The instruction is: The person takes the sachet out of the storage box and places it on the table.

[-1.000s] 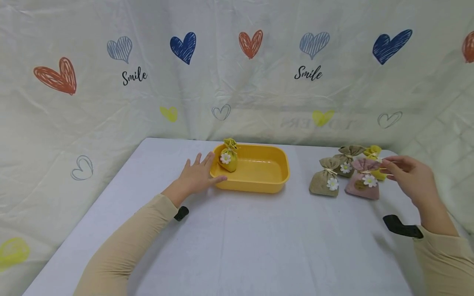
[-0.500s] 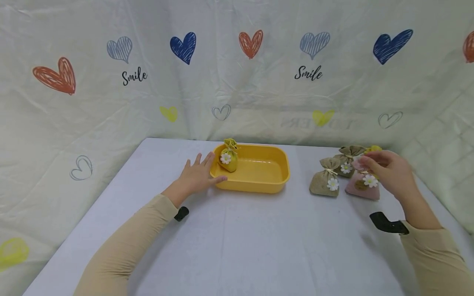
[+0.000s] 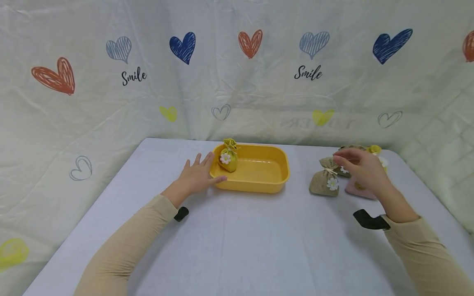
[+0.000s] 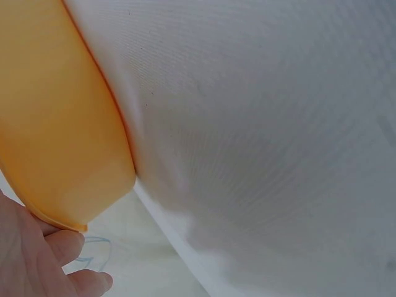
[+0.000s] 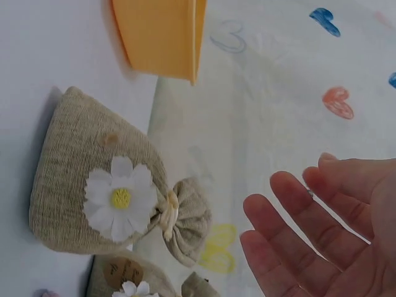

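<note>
My left hand (image 3: pixel 194 174) rests on the left end of the yellow plastic tub (image 3: pixel 255 187), fingers spread; its fingertips touch the rim in the left wrist view. Inside the tub's left end leans a yellow-green drawstring pouch (image 3: pixel 230 164) with a white flower. My right hand (image 3: pixel 366 170) hovers at the neck of a beige drawstring pouch (image 3: pixel 319 184). In the right wrist view its fingers are loosely extended, apart from that pouch, holding nothing. Behind the hand are a brownish pouch (image 5: pixel 102 275), a pink pouch (image 3: pixel 354 190) and a yellow pouch (image 3: pixel 375 149), partly hidden.
A white-covered table (image 3: pixel 259 238) carries everything. Behind it hangs a pale curtain (image 3: pixel 274 90) printed with hearts and "Smile". Dark wrist straps show at both sleeves.
My right hand has moved left, from the yellow pouch past the pink one to the beige pouch. The left hand, tub and pouches have stayed in place.
</note>
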Action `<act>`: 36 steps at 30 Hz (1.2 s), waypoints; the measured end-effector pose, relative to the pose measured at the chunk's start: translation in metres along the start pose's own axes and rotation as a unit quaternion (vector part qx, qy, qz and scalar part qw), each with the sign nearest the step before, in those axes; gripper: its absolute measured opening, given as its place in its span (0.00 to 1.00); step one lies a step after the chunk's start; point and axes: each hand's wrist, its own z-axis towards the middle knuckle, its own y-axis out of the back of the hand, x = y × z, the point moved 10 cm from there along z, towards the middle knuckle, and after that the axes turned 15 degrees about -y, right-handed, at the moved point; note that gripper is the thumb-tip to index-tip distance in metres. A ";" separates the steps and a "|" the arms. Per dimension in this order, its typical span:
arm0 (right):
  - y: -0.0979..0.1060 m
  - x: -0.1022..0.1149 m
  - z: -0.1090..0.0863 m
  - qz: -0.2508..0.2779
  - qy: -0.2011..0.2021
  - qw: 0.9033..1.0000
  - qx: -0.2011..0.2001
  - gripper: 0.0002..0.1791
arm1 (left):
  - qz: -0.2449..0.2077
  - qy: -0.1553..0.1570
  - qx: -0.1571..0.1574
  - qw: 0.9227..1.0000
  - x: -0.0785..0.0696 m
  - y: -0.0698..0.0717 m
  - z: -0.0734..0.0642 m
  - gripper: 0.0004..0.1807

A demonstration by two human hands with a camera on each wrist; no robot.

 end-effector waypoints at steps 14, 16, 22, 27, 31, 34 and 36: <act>-0.054 0.041 0.008 -0.013 0.017 0.997 0.069 0.20 | 0.002 0.003 -0.002 1.000 0.000 0.001 -0.001 0.58; -0.063 0.046 0.011 -0.009 0.023 0.997 0.079 0.21 | 0.001 0.003 -0.001 1.000 0.000 0.001 -0.002 0.58; -0.085 0.065 0.012 -0.005 0.049 0.995 0.091 0.16 | -0.003 0.001 -0.001 1.000 -0.001 0.001 -0.002 0.59; -0.095 0.081 0.011 0.004 0.061 0.994 0.093 0.15 | 0.002 0.001 0.000 1.000 -0.002 0.001 -0.001 0.59; -0.103 0.091 0.013 0.024 0.071 0.992 0.099 0.14 | 0.002 0.002 0.002 1.000 -0.002 0.001 -0.002 0.58; -0.112 0.097 0.015 0.040 0.074 0.991 0.107 0.14 | 0.002 0.002 0.002 1.000 -0.002 0.001 -0.002 0.58; -0.118 0.101 0.016 0.051 0.074 0.990 0.110 0.14 | 0.004 0.002 0.002 1.000 -0.002 0.001 -0.003 0.58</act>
